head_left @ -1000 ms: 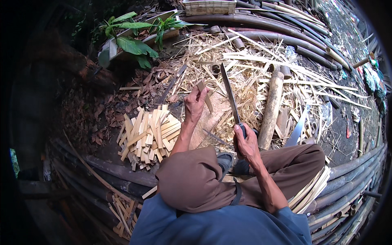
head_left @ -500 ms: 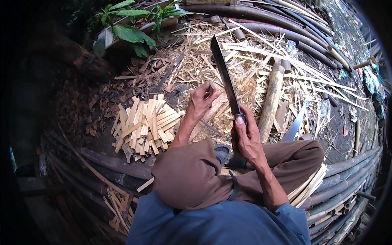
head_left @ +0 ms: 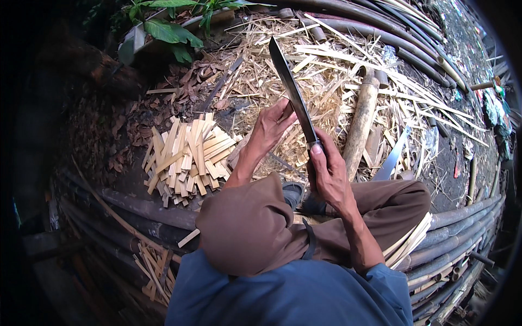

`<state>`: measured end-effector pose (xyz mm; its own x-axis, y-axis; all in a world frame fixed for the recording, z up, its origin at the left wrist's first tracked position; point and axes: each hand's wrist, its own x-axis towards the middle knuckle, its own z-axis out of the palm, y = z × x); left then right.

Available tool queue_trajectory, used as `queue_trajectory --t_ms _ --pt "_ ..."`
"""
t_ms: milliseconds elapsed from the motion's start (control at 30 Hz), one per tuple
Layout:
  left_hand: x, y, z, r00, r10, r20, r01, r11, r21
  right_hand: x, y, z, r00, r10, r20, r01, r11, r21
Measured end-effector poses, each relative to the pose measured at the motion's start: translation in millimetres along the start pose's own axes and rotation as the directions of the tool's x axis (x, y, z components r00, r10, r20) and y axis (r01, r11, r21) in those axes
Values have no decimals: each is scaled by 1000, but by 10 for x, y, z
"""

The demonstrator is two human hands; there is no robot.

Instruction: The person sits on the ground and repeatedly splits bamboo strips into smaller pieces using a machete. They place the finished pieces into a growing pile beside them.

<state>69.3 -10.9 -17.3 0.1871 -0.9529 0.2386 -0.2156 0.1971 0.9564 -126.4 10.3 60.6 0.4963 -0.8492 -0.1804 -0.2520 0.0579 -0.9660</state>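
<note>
My right hand point(head_left: 330, 176) is wrapped round the handle of a machete point(head_left: 292, 87), thumb on top near the base of the blade. The long dark blade points up and away, leaning slightly left. My left hand point(head_left: 267, 127) is at the left side of the blade, its fingertips pinched close against the edge around mid-length. A small dark block showed between those fingers a moment ago; now the fingers and blade mostly hide it. Left of my left hand lies a heap of short split bamboo strips point(head_left: 187, 157).
Shavings point(head_left: 321, 117) cover the ground ahead. A thick bamboo pole point(head_left: 361, 125) and a saw point(head_left: 392, 157) lie to the right. Another long dark blade point(head_left: 223, 84) lies beyond the heap. Dark bamboo poles point(head_left: 147, 209) run behind me; a leafy plant point(head_left: 166, 30) stands far left.
My left hand has moved up and right, from beside the blade to against its edge. The machete has shifted slightly left and tilted a little more. The view has shifted a bit.
</note>
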Motion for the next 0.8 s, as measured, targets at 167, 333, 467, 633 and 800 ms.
queue_trajectory --t_ms 167,333,467,633,800 --pt "13 -6 -12 999 -40 17 40 998 38 15 22 44 990 -130 -47 121 981 -151" --pt "37 -32 -26 1000 -2 14 1 997 81 11 -92 28 999 -33 -16 32 997 -67" --pt "36 -15 -88 995 -73 65 68 994 82 7 -15 92 997 -75 -34 72 994 -76" --pt "33 2 -262 986 129 110 -159 928 337 27 -53 131 993 -117 -31 113 987 -113" --pt "424 1467 -728 979 169 -115 -33 686 727 73 32 122 984 -144 -101 125 977 -172"
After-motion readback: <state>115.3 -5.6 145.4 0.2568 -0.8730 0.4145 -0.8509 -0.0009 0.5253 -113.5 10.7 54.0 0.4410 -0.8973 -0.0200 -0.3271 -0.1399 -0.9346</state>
